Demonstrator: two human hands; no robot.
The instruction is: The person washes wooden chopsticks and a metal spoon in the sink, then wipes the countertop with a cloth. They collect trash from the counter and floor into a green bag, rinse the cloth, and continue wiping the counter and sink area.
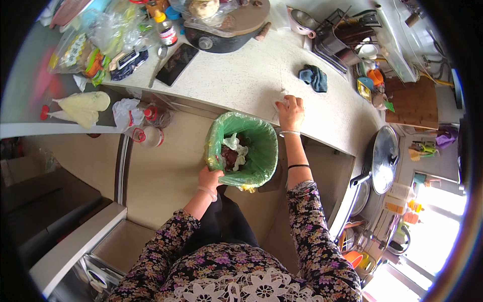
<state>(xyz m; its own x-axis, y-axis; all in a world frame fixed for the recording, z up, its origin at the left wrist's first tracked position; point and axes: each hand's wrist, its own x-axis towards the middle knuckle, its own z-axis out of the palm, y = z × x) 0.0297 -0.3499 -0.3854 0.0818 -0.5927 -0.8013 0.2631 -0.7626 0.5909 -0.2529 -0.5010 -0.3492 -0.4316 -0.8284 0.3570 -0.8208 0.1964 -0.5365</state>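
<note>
My left hand (pixel 209 178) grips the near-left rim of a trash bin lined with a green plastic bag (pixel 260 151). Crumpled white tissues (pixel 240 160) and dark reddish waste (pixel 228 155) lie inside the bin, which is held up beside the counter's front edge. At the counter (pixel 241 75), my right hand (pixel 291 113) presses a crumpled white tissue (pixel 279 105) against the top near that edge. A folded dark blue cloth (pixel 314 78) lies beyond my right hand.
A smartphone (pixel 177 65), a spoon (pixel 161 52), a sauce bottle (pixel 166 30) and plastic bags (pixel 113 30) crowd the counter's left part. Plastic bottles (pixel 151 136) stand below it. Rightward are a lidded pan (pixel 385 158), a dish rack (pixel 336 41) and a wooden cutting board (pixel 412 104).
</note>
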